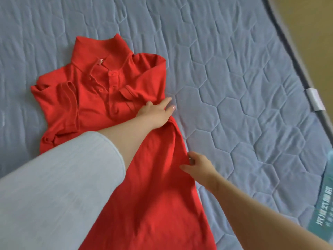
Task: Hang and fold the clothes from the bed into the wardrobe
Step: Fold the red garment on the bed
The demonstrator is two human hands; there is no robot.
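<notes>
1. I see the red cloth polo shirt [100,98] as matt, a soft fine knit with creases.
2. The blue-grey quilted mattress cover [234,69] looks like matt cloth, puffed between stitched hexagon seams.
3. The pale blue ribbed sleeve [54,186] is thin, dull fabric.
4. The white ribbon tag [314,101] looks smooth.
5. The teal printed label [324,204] seems slightly glossy; I cannot tell its material.

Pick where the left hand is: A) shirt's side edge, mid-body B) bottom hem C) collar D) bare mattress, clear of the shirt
A: the left hand lies flat on the red polo shirt at its side edge, about halfway down its length.
</notes>
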